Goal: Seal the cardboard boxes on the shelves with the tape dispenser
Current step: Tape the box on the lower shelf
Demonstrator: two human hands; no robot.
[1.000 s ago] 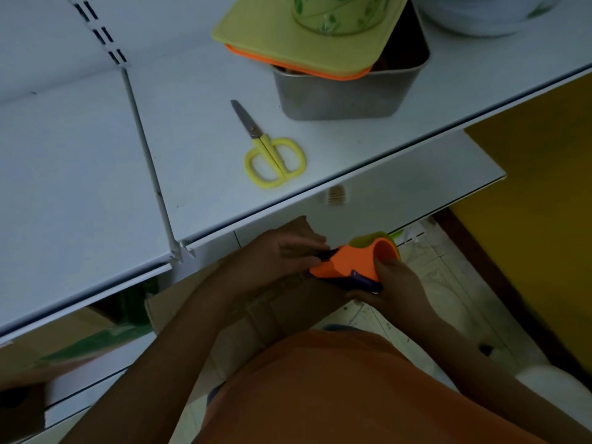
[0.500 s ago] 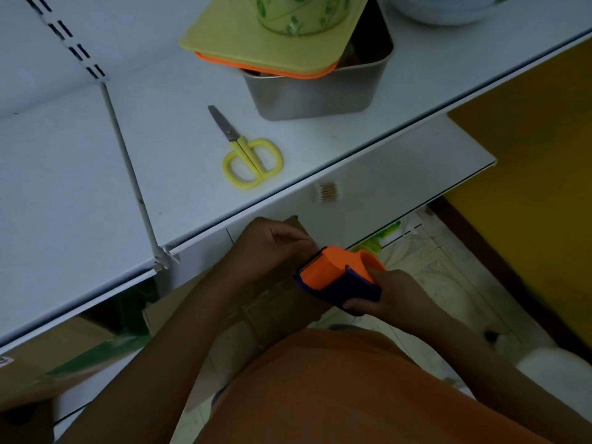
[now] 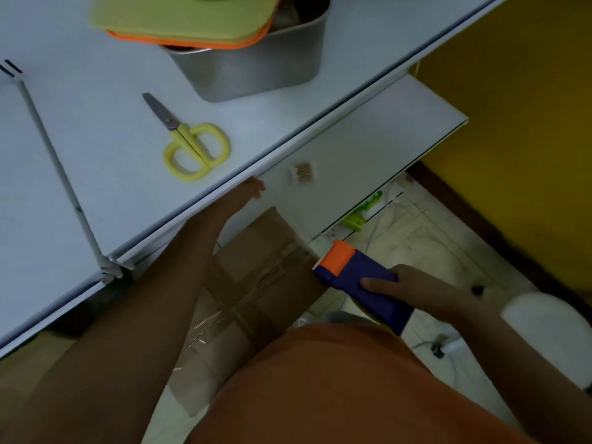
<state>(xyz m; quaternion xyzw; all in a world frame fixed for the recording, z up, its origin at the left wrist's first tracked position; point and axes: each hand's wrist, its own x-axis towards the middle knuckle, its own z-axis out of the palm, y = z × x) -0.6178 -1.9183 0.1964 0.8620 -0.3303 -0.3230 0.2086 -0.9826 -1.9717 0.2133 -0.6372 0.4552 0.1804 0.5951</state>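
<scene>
1. Down below the upper shelf [image 3: 96,129], the right hand [image 3: 413,290] grips the tape dispenser [image 3: 358,280], thumb laid along its purple body and the other fingers wrapped out of sight behind it.
2. Its orange head points up and away from that hand, toothed edge at the near corner of the cardboard box [image 3: 256,277]; whether it touches the cardboard is hard to tell.
3. Left of the right hand, the box sits under the shelf edge, its far part hidden by the shelf and its near end cut off by the orange shirt [image 3: 320,389].
4. Shiny clear tape [image 3: 224,315] crosses the box top in strips; where each strip ends is hard to make out in the dim light.
5. Reaching past the box, the left hand [image 3: 246,193] lies at the shelf lip; only the fingers and part of the back show, blurred, so I cannot tell whether they are curled or holding anything.
6. Beyond the left hand, on the shelf, lie yellow-handled scissors [image 3: 192,145], blades closed.
7. Farther off stands a grey metal tub [image 3: 256,72] with yellow and orange lids [image 3: 192,17] across its top, cut off by the frame.
8. Beyond the right hand, a lower shelf [image 3: 368,149] juts out, with something green [image 3: 362,213] half hidden under its edge, too small to identify.
</scene>
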